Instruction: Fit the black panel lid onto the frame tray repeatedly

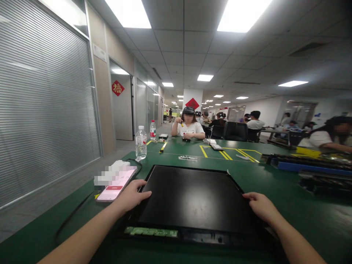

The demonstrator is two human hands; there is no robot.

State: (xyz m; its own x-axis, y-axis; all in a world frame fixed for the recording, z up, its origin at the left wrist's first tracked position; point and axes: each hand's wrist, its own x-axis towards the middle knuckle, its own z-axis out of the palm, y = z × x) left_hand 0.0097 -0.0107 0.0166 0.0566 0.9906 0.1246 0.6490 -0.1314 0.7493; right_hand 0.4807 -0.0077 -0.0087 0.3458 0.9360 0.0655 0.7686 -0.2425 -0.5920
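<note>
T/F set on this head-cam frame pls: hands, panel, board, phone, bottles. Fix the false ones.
1. The left hand is at the left edge of the black display panel. True.
2. The right hand is touching a bottle. False: it is at the panel's right edge.
3. A smartphone with a lit, pinkish screen lies to the left of the panel. True.
4. The green circuit board runs along the panel's far edge. False: it is on the near side, toward the left.
5. The clear-bodied bottle with the white cap stands nearer the camera than the red-capped bottle. True.
</note>
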